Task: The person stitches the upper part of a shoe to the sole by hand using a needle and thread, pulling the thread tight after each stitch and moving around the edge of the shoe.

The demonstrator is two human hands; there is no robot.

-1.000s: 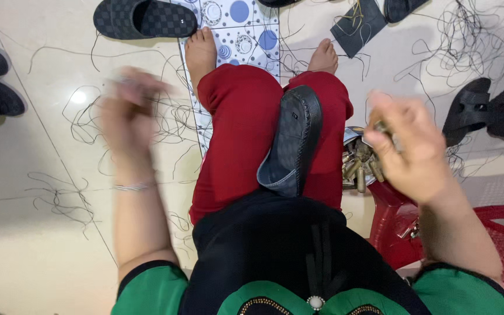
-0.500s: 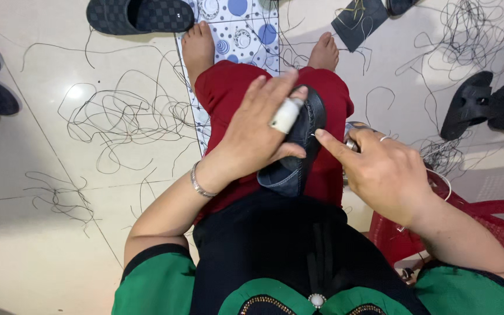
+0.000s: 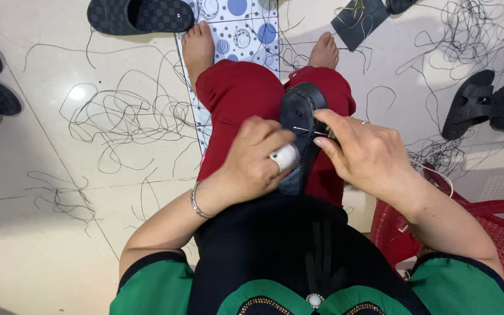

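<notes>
**Black shoe sole gripped on the lap**

Black shoe sole [image 3: 300,114] rests on red-trousered knees, clasped by 2 hands: left hand [image 3: 252,160] closed around its side, right hand [image 3: 363,153] pinching its edge. Beyond lie loose threads [image 3: 121,116] and a slipper [image 3: 138,14].

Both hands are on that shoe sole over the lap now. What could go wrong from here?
The right hand pinches a thin needle-like tool beside the left hand gripping the black shoe sole; a slip could prick an unwrapped finger. The sole rests on the red-trousered knees and could slide off. Loose black thread on the floor may snag the bare feet.
</notes>
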